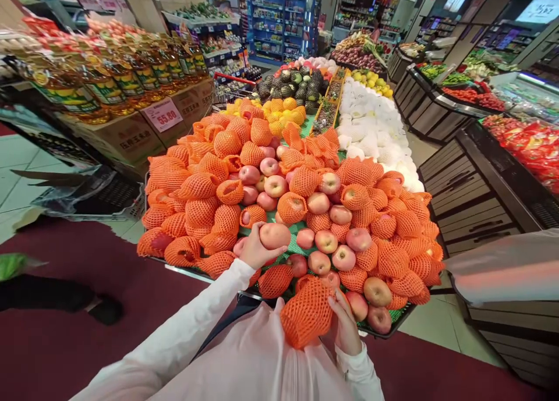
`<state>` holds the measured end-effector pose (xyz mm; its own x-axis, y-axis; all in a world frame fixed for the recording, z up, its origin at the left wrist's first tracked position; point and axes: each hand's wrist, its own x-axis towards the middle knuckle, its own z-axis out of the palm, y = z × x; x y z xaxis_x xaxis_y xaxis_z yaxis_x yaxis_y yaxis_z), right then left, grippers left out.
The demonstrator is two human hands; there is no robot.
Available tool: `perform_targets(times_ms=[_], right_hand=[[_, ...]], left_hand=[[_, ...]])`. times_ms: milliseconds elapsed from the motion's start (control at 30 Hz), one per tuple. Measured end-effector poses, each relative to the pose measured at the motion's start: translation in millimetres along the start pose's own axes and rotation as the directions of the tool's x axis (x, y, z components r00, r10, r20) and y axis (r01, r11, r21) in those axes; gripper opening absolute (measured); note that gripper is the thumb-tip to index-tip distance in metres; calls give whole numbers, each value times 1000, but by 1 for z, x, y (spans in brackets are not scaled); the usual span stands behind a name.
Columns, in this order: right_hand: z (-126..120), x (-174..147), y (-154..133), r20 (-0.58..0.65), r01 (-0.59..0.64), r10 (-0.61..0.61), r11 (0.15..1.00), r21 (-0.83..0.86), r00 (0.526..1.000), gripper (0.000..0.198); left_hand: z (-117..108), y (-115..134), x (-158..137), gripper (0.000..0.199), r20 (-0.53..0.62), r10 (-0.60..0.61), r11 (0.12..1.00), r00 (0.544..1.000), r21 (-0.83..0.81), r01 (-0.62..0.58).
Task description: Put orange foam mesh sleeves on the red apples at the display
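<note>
My left hand (256,247) is closed around a pinkish apple (275,236), just above the front middle of the fruit display. Close to my body, my right hand (346,324) grips an orange foam net sleeve (307,312); its wide end faces down and left, and I cannot tell whether fruit is inside. Between the hands lie bare red apples (319,262) on green matting (286,245). Many other apples around them sit in orange foam nets (201,215).
White-netted fruit (371,116), yellow-netted fruit (283,116) and dark green produce (297,87) lie farther back. Oil bottles (126,75) stand on cartons at left. A black crate (109,194) rests on the floor. A person's leg (48,296) shows at lower left.
</note>
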<state>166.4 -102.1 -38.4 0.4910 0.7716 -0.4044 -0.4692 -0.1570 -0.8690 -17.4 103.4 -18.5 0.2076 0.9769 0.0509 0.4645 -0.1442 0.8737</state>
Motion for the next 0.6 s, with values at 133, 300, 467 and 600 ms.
perform_targets(times_ms=[133,300,467,600], right_hand=[[24,-10,-24,415,-120,114,993,-12,903,39],[39,-11,-44,625,201,4,945,-257,781,23],[6,-2,-51,549,440,-170,799,-410,819,15],[-13,-2,-57,491,653,-441,607,-453,751,8]], left_hand=[[17,18,-43,81,411,-143,648,900,-648,399],[53,17,-92,55,808,-54,280,587,-552,785],[74,9,-122,63,829,62,70,556,-560,826],[82,15,-138,75,716,142,22,683,-693,721]])
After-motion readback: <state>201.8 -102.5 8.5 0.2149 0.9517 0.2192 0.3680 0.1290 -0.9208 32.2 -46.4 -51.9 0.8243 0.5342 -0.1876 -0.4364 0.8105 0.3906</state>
